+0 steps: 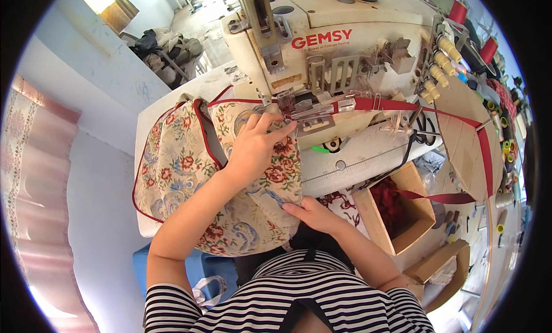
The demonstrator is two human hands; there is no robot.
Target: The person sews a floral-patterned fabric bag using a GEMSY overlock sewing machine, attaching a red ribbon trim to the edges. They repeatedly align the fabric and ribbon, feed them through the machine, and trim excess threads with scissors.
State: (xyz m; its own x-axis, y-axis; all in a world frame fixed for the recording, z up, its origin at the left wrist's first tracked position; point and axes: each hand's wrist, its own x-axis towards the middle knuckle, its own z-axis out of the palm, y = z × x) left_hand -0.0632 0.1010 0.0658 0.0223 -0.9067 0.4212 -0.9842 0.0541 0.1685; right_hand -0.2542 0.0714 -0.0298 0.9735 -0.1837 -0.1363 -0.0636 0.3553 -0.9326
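A cream floral fabric piece (230,224) with dark red binding along its edges lies over the table of a white sewing machine (368,22) and hangs toward my lap. My left hand (259,140) lies on the cloth just left of the needle area, fingers stretched out and their tips close to the presser foot (286,108). Lower down, my right hand (315,215) pinches the fabric's right edge, thumb on top and the other fingers partly hidden. A dark red binding strip (397,105) runs from the right through a metal guide (345,106) toward the needle area.
Right of the machine stands a cardboard sheet (468,143) with the strip passing over it. Below, a cardboard box (399,212) holds coiled red strip. Red thread spools (457,14) stand at the upper right. A wall (103,183) and pink curtain (43,206) border the left.
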